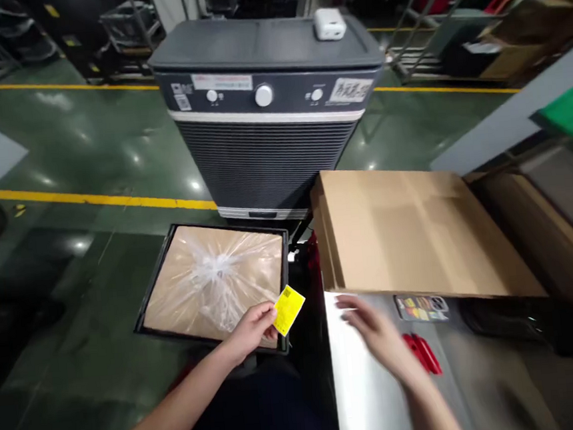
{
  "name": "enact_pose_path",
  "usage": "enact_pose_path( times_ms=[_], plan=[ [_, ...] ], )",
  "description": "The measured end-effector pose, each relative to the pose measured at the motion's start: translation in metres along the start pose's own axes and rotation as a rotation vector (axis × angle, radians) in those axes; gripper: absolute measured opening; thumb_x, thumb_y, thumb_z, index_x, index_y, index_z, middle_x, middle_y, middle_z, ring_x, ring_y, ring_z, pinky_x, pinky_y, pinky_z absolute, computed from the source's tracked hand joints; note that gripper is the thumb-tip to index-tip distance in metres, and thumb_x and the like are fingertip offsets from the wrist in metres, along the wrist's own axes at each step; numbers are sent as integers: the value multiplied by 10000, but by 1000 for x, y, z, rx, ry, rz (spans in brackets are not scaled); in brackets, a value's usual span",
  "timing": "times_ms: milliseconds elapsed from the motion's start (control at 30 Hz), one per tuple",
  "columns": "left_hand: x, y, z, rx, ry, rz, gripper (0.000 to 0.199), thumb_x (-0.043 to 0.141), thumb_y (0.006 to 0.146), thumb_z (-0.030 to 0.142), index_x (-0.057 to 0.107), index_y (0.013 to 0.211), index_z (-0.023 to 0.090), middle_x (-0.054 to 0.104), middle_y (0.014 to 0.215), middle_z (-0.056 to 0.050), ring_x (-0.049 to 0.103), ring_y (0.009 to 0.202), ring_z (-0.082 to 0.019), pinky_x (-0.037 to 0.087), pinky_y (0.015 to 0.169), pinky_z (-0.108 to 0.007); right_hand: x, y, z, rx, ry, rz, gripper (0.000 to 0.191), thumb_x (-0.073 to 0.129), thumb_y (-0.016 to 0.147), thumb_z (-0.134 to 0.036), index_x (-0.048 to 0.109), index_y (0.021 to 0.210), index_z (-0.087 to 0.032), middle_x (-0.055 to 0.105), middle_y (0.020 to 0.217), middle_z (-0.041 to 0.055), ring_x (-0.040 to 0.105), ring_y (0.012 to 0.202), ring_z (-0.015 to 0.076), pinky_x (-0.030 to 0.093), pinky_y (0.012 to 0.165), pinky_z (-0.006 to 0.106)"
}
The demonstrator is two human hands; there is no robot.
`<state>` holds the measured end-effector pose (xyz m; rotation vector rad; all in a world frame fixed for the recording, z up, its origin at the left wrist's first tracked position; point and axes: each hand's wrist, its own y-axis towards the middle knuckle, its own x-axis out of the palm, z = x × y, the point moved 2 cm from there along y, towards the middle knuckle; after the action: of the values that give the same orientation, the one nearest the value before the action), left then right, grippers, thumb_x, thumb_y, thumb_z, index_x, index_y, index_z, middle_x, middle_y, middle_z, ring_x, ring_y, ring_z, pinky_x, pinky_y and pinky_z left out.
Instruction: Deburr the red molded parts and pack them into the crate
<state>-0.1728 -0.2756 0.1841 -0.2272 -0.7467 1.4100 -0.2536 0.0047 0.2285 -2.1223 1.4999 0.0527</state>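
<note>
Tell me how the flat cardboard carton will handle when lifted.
The flat cardboard carton probably feels light for its size, unless its unseen contents are heavy. Being wide and shallow, it may flex if lifted by one edge. Its smooth board could also slide easily when pushed.

The left forearm [173,405] and right forearm [434,409] were bare and slim, running out past the lower edge of the view. The left hand [251,332] and right hand [377,337] were ungloved, with slender fingers, the right one blurred. A dark navy garment [253,412] filled the space between the arms, its cut too dark to make out.
</note>
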Motion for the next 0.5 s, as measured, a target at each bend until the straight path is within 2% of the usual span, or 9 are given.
enact_pose_path(
  times_ms=[100, 167, 267, 367, 433, 500],
  plan=[
    [-18, -11, -2, -40, -105, 31, 624, 765, 773, 727, 707, 962, 135, 672, 778, -17, 569, 657, -118, 451, 696, -287, 108, 20, -12, 39, 324, -465, 508, 805, 832, -595, 744, 1178, -227, 760, 1131, 87, 698, 1038, 264, 533, 1014, 451],
    [-33, -17, -7, -71, -177, 41, 680, 795, 722, 739, 702, 1022, 136, 655, 778, -10, 550, 631, -107, 439, 665, -281, 162, 29, -20, 73, 515, -574, 478, 858, 780, -577, 759, 1090, -227, 739, 1168, 83, 694, 995, 252, 539, 994, 437],
    [-62, -24, -14, -106, -257, 19, 650, 773, 717, 742, 684, 959, 145, 577, 681, 24, 510, 569, -99, 419, 621, -279, 211, 37, -27, 124, 598, -515, 443, 908, 690, -585, 728, 862, -217, 702, 1138, 76, 667, 816, 215, 572, 822, 402],
    [-106, -34, -23, -146, -257, -21, 544, 723, 777, 671, 696, 874, 137, 584, 623, 10, 526, 528, -116, 413, 590, -286, 243, 44, -26, 197, 596, -337, 485, 865, 704, -645, 617, 723, -228, 634, 859, 17, 597, 723, 175, 542, 742, 338],
    [-150, -43, -31, -149, -216, 19, 492, 706, 805, 613, 714, 902, 130, 633, 635, -12, 549, 532, -131, 399, 576, -280, 267, 49, -23, 275, 541, -259, 461, 848, 736, -631, 601, 742, -241, 589, 740, -15, 562, 679, 165, 522, 704, 309],
    [-208, -52, -40, -113, -172, 138, 429, 681, 836, 568, 701, 894, 144, 637, 641, -4, 547, 551, -137, 401, 585, -278, 297, 57, -21, 368, 352, -202, 426, 849, 748, -599, 616, 780, -244, 621, 723, -18, 564, 659, 175, 523, 689, 316]
  ],
)
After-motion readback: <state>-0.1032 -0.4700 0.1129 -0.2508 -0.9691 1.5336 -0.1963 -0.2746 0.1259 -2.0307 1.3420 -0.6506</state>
